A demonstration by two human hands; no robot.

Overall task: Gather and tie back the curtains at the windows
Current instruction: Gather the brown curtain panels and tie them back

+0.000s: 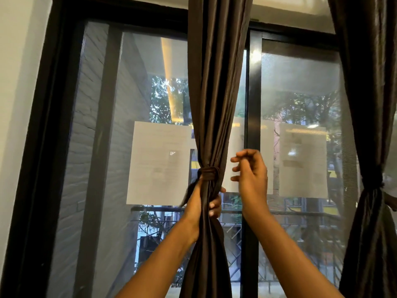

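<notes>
Left hand: the left hand is wrapped round the gathered curtain just below the tie, fingers curled round the far side of the bundle, thumb side toward the camera.
Right hand: the right hand is raised just to the right of the tie, apart from the cloth, fingers loosely curled and grasping nothing that I can see.
Curtain: dark brown, hanging in front of the middle post of the window, pulled into one narrow column of folds and flaring again above and below the waist.
Tie: a band of the same dark cloth circles the waist; a loose tail hangs at its left, blurred. Whether the knot is finished I cannot tell.
Handling: the cloth looks thin, soft and slightly glossy, so I judge it light, limp and apt to slide; folds would spill unless the bundle is squeezed.
Where to hold: best gripped round the bundle just under the band, as the left hand does, leaving the right free for the tail.
Second curtain: a matching curtain at the right edge is already cinched at its waist.
Glass: paper sheets are stuck on the panes; trees and railing lie beyond.
</notes>
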